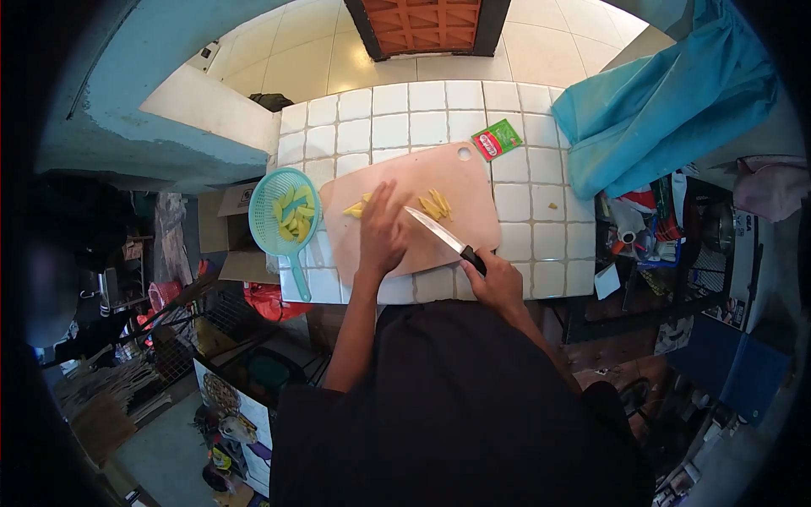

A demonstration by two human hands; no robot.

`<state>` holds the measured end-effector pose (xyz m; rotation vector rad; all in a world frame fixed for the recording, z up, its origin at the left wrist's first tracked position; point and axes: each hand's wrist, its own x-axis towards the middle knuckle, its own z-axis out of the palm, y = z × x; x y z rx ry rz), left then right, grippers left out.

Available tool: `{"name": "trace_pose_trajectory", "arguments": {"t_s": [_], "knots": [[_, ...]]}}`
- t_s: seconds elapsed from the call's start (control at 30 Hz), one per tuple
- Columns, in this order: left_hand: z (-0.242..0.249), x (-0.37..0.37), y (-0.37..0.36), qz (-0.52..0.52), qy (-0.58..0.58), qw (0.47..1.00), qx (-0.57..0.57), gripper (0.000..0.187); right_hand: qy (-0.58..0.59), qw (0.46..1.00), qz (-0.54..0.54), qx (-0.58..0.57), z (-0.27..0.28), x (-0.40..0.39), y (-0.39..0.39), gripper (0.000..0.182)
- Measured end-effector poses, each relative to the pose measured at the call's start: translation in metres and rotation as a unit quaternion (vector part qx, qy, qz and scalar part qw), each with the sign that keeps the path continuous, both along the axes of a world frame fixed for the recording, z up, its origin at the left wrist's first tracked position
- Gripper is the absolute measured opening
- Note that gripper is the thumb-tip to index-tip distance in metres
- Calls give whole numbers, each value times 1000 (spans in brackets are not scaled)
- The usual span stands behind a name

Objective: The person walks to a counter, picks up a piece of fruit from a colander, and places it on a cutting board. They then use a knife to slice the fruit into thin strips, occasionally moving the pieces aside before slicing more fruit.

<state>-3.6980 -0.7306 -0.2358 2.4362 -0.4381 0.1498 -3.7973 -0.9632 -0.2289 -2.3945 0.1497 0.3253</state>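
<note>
My right hand (497, 283) is wrapped round the black handle of a kitchen knife (435, 226), its blade pointing up and left across the pink cutting board (456, 245). Left of the blade, my left hand (384, 228) is over the board with its fingers stretched out, slightly blurred. It partly hides some yellow pieces (355, 209). A small group of cut yellow strips (435, 204) lies on the board just beyond the knife. Several pale yellow-green slices (293, 221) sit in a turquoise colander (263, 221) left of the board; its handle points toward me.
A green and red sachet (497, 139) lies by the board's upper right corner on the white tiled counter (541, 253). A yellow scrap (552, 205) is farther right. Blue cloth (659, 110) drapes at the counter's right edge. A cardboard box (241, 241) stands to the left.
</note>
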Motion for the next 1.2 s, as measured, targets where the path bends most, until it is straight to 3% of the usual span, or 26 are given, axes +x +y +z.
{"name": "trace_pose_trajectory", "arguments": {"t_s": [0.13,0.2,0.3,0.5,0.6,0.93,1.1,1.2], "knots": [[-19,4,30,112,-53,991,-43,49,43,997,-50,34,6,2,1,38],[-20,3,40,194,-51,979,35,42,51,995,-65,53,5,3,0,39],[-27,2,51,194,-30,977,76,35,49,995,-73,55,5,5,1,39],[-25,-2,52,191,14,980,51,29,56,994,-69,71,11,9,3,39],[-21,-4,49,186,-39,981,47,23,49,994,-66,76,9,9,1,38],[-13,-19,53,162,-54,983,68,16,45,992,-54,107,2,9,-1,38],[-3,-22,31,172,0,981,-89,8,70,985,-24,155,-5,7,-2,40],[3,-23,22,130,33,988,-80,8,119,984,13,135,-8,7,-3,42]]}}
